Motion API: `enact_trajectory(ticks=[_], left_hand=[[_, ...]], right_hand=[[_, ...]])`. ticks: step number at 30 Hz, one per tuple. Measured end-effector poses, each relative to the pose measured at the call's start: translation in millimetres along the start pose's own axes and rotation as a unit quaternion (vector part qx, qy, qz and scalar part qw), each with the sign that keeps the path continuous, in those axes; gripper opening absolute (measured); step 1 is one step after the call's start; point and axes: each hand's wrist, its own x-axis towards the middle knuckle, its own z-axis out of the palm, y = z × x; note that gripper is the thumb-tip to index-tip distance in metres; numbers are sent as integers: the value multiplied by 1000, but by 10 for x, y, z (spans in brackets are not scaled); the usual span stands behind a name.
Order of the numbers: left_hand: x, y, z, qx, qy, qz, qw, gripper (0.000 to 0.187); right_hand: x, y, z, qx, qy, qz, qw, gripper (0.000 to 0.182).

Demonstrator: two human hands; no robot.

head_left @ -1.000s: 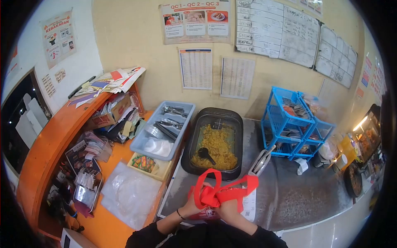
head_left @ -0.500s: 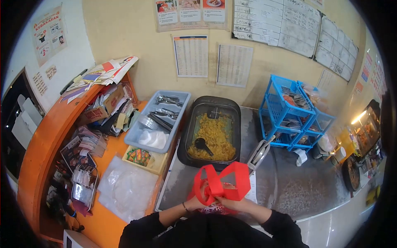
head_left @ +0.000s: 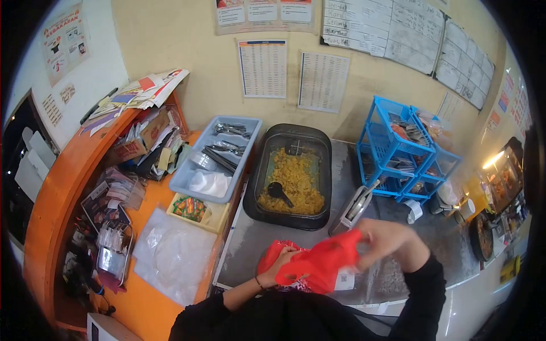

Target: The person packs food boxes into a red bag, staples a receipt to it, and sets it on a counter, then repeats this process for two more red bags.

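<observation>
A red bag (head_left: pixel 321 262) lies at the front edge of the grey counter, its upper part stretched out to the right. My left hand (head_left: pixel 280 266) is closed on the bag's left part, fingers partly hidden by red fabric. Raised at the right, my right hand (head_left: pixel 388 241) is blurred and pinches the bag's red handle end. Just beyond the bag stands a black pan (head_left: pixel 250 199) of yellow rice (head_left: pixel 293 182) with a black ladle (head_left: pixel 278 192) in it. A metal tape dispenser-like tool (head_left: pixel 355 207) is close behind my right hand.
Blue stacked baskets (head_left: pixel 398 153) with packets stand at the back right. Left of the pan are a light blue cutlery tray (head_left: pixel 181 181), a cream box (head_left: pixel 216 223) with green and orange packets, and plastic sheets (head_left: pixel 170 256). An orange shelf (head_left: pixel 62 199) curves along the left.
My right hand has moved right and up, pulling the bag's handles out sideways. The handles stood up as loops before. My left hand has stayed near the same place on the bag.
</observation>
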Motion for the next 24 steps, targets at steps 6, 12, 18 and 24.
enact_trajectory(ticks=[6,12,18,24], left_hand=[[-45,-117,176,22,38,-13,999,58],[-48,-38,82,-133,-2,-44,990,70],[-46,52,63,-292,-20,-135,946,59],[12,3,-6,-76,-24,-4,997,53]], right_hand=[[-342,-762,80,-460,503,-121,721,32],[1020,124,353,-476,-52,32,878,32],[1049,516,471,-468,-38,-7,883,25],[778,547,436,-486,58,-248,836,15]])
